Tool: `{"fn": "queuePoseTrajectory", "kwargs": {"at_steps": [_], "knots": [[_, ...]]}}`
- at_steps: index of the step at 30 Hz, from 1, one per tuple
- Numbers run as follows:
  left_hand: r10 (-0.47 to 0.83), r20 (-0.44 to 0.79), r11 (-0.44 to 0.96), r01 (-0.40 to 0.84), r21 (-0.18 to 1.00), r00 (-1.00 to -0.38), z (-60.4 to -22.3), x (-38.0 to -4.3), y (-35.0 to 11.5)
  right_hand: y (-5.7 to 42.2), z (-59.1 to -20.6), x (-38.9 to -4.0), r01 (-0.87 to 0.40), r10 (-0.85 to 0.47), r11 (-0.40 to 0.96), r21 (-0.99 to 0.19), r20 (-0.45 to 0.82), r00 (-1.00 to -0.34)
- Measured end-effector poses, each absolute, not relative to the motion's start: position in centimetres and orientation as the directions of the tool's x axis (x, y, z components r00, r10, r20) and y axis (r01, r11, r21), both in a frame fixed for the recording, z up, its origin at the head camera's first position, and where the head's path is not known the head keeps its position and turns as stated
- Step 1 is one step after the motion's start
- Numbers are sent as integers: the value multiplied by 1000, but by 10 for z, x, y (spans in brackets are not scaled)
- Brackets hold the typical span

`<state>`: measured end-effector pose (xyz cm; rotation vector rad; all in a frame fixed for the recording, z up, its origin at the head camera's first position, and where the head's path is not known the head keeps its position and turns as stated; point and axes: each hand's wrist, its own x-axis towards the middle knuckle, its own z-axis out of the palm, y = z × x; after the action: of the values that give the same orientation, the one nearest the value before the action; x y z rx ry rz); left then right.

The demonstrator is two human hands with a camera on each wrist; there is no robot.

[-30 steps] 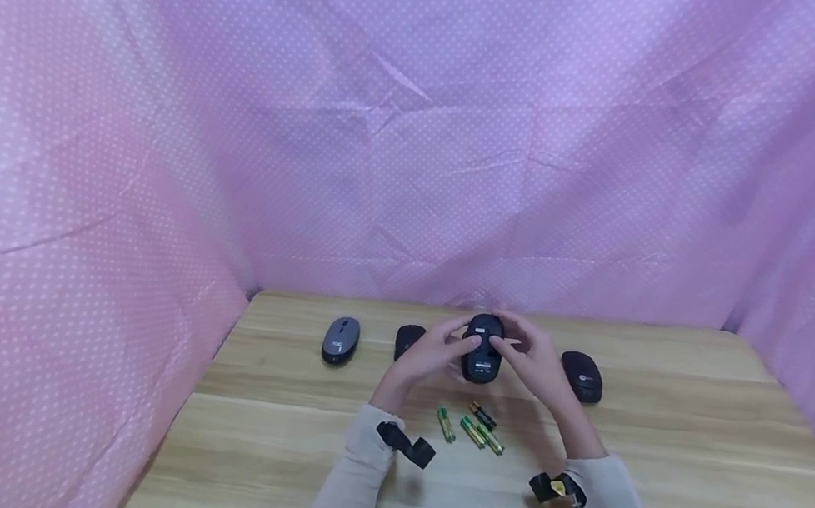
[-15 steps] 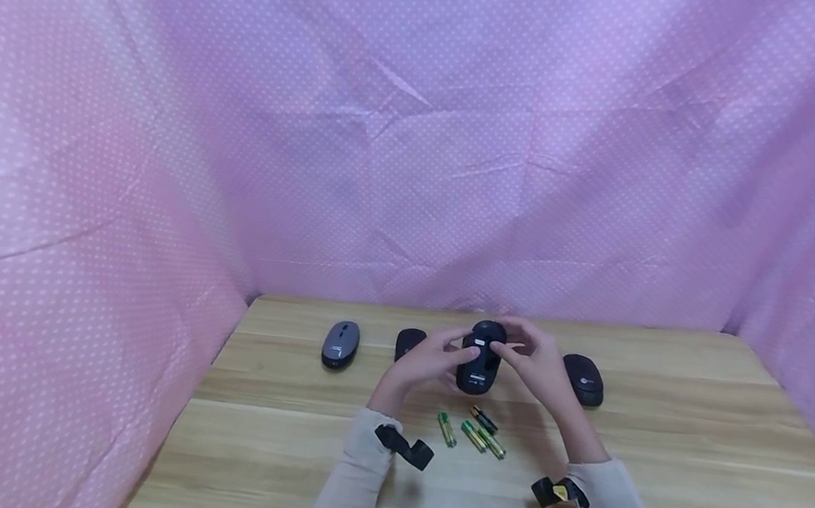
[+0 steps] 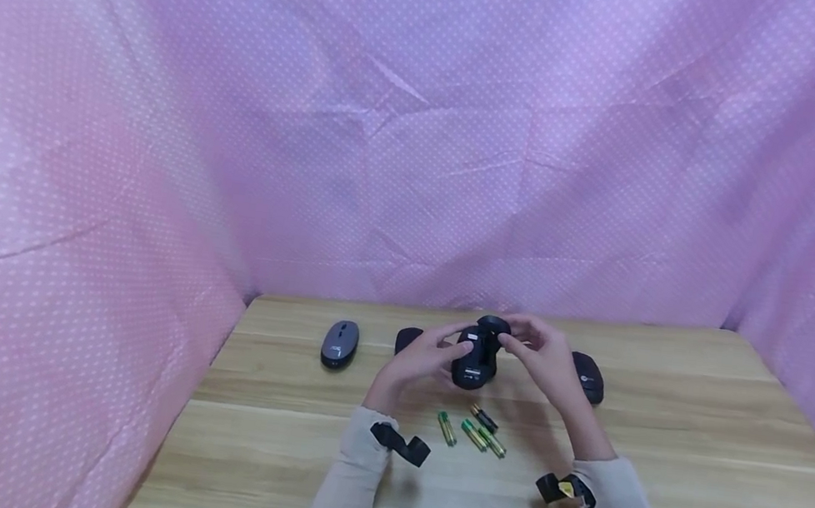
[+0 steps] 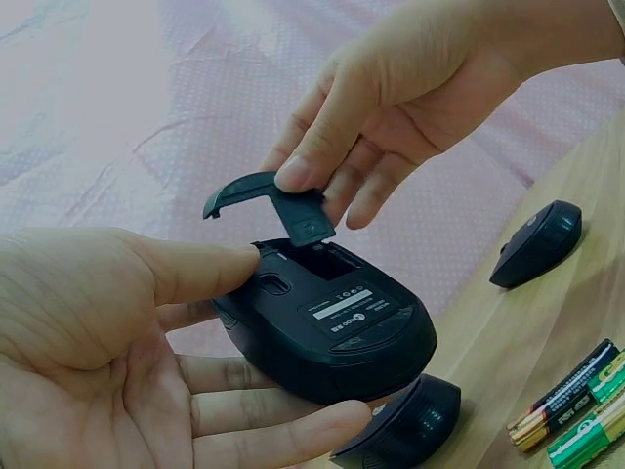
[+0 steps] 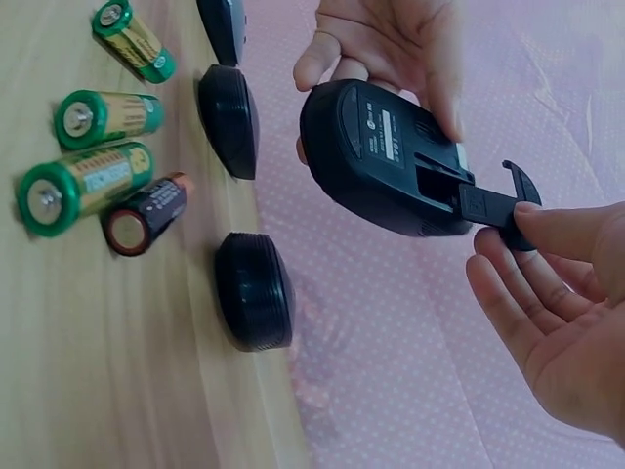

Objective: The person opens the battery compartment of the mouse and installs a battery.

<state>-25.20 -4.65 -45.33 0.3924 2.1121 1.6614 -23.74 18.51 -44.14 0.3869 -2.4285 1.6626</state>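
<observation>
A black wireless mouse [image 4: 337, 318] is held above the table with its labelled underside up. My left hand [image 3: 426, 357] grips it, the thumb near its end and fingers under the body. My right hand [image 3: 535, 356] pinches the curved black battery cover [image 4: 303, 210] between thumb and fingers. That cover stands tilted at the mouse's end, its tongue close over the uncovered battery compartment [image 5: 435, 186], which looks dark inside. Below the hands lie three green-and-gold batteries [image 3: 447, 429] and one black battery with a copper-coloured end [image 3: 484, 418].
On the wooden table [image 3: 264, 456] a grey mouse [image 3: 340, 344] lies at the left. Another dark mouse [image 3: 408, 339] is partly hidden behind my left hand, and a third [image 3: 588, 378] sits to the right. Pink dotted cloth [image 3: 418, 163] hangs behind the table.
The battery cover has come up from the mouse's underside with my right hand, which moved slightly right. The mouse has tilted and shifted a little left in my left hand.
</observation>
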Motion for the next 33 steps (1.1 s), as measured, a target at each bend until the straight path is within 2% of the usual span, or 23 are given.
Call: {"fn": "queuePoseTrajectory", "kwargs": {"at_steps": [8,15,23,28,33], "knots": [[402,-116,172,-50,984,-908,-454,-255,-55,203,-438,-240,-325,-131,302,-896,298,-945],[341,-90,157,-38,987,-936,-449,-257,-66,216,-440,-241,-314,-264,417,-853,218,-940],[326,-67,152,-17,988,-943,-446,-261,-70,227,-453,-240,-382,-417,508,-772,167,-893],[341,-72,151,-20,988,-937,-449,-260,-69,237,-461,-235,-403,-491,535,-742,115,-864],[336,-80,156,-28,987,-938,-450,-258,-67,247,-468,-230,-457,-585,529,-715,82,-807]]}}
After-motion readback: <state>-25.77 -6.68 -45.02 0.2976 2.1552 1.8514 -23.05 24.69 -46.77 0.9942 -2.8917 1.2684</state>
